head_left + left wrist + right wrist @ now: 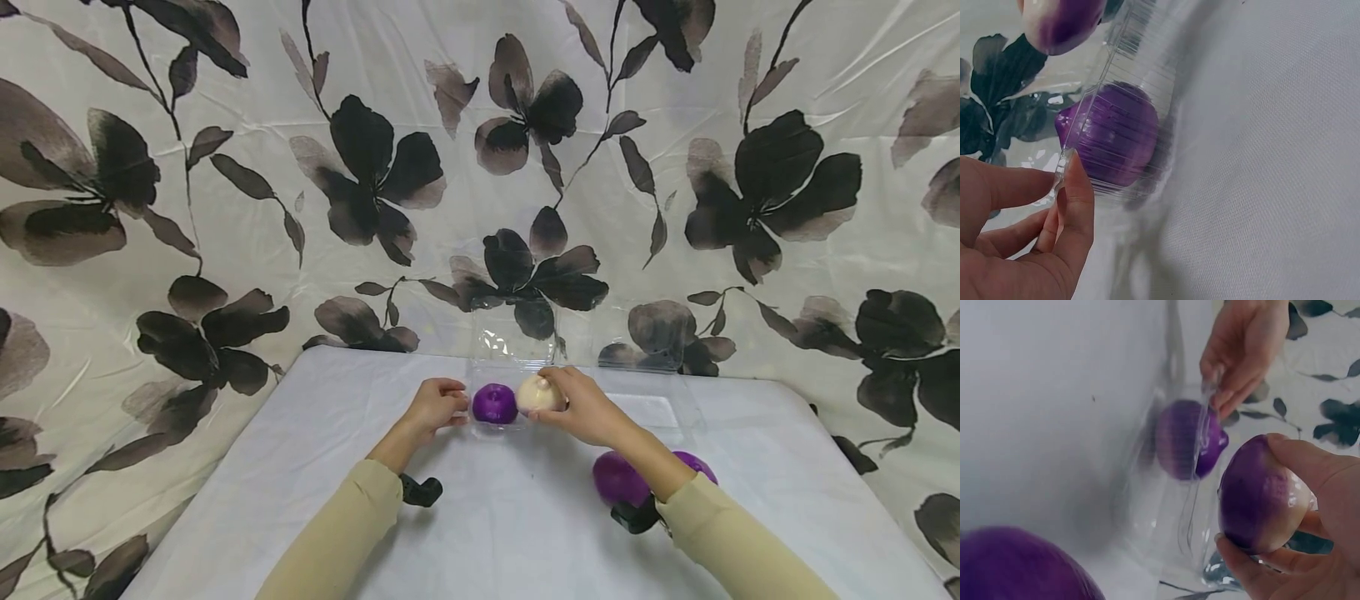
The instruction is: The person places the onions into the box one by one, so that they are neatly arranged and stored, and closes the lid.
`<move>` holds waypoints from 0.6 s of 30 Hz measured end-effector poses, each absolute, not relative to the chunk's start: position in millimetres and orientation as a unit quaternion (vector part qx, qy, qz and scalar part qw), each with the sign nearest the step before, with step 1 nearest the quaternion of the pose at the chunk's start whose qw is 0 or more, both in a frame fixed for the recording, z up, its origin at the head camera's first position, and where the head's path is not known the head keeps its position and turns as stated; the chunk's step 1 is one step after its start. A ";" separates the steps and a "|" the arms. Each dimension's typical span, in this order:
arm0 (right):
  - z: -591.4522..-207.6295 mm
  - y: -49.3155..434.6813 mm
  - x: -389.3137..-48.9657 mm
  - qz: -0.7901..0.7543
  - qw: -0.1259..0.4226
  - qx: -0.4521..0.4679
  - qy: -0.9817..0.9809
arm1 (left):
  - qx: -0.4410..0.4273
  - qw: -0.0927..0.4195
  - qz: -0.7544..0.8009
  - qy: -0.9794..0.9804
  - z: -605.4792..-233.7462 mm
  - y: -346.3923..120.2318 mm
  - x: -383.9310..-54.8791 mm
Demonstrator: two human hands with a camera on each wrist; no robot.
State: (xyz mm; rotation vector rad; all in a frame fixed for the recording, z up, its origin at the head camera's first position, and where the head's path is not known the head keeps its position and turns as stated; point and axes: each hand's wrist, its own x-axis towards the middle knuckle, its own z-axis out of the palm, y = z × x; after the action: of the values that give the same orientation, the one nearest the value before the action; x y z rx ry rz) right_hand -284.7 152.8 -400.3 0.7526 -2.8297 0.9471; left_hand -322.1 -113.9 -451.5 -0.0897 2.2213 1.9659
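Onion, part cream and part purple, is in the right hand. The thumb and fingers of that hand bend round it and pinch it from its sides. It is held up by the rim of a clear box. Seen from the head, it is at three o'clock from a purple onion, and the right wrist view shows a small gap between the two.

The purple onion sits inside the box. In the left wrist view its little tip points to about ten o'clock. At nine o'clock from it, in the head view, is the left hand. The thumb and finger of this hand pinch the thin edge of the box.

A clear lid stands up at twelve o'clock from the purple onion. More clear plastic lies at three o'clock from the right hand's onion; I cannot tell if it is part of the same box.

Two purple balls lie at about four o'clock from that onion, on the white cloth. The right arm hides part of them. Both sleeves are tan, with a black thing near each wrist. A flower sheet hangs at twelve o'clock, behind it all.
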 end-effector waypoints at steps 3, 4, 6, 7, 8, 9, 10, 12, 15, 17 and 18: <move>-398.7 156.6 -293.0 0.297 0.029 0.237 -0.925 | -0.032 0.088 0.659 0.746 -450.0 -113.2 -321.8; -398.5 156.7 -295.6 0.294 0.029 0.236 -0.926 | -0.033 0.088 0.659 0.746 -449.4 -113.7 -321.4; -398.8 156.4 -300.6 0.290 0.028 0.235 -0.927 | -0.033 0.086 0.659 0.746 -448.2 -114.5 -320.7; -399.3 155.9 -303.0 0.288 0.029 0.236 -0.928 | -0.033 0.085 0.660 0.746 -447.8 -114.8 -320.6; -400.0 155.5 -305.4 0.284 0.029 0.238 -0.928 | -0.032 0.083 0.660 0.746 -447.2 -115.0 -320.4; -400.8 154.9 -307.4 0.280 0.029 0.237 -0.930 | -0.031 0.083 0.660 0.746 -446.9 -115.0 -320.4; -401.6 154.4 -309.2 0.276 0.029 0.236 -0.931 | -0.030 0.083 0.661 0.746 -446.8 -115.0 -320.5; -403.6 153.8 -312.8 0.264 0.031 0.239 -0.934 | -0.028 0.084 0.660 0.746 -447.1 -114.5 -320.8; -408.0 153.4 -317.8 0.246 0.032 0.247 -0.937 | -0.028 0.086 0.661 0.745 -448.6 -113.7 -320.8; -411.0 152.9 -320.5 0.239 0.032 0.254 -0.937 | -0.030 0.086 0.659 0.747 -449.8 -113.6 -320.5; -412.5 152.5 -321.4 0.236 0.033 0.257 -0.937 | -0.032 0.086 0.659 0.746 -450.3 -113.5 -320.3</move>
State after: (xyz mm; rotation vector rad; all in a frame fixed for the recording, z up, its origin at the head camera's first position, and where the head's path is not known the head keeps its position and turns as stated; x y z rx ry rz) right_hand -321.4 152.5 -412.5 0.7899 -2.8826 0.7277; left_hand -320.3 -113.5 -450.3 -0.0940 2.2242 1.9643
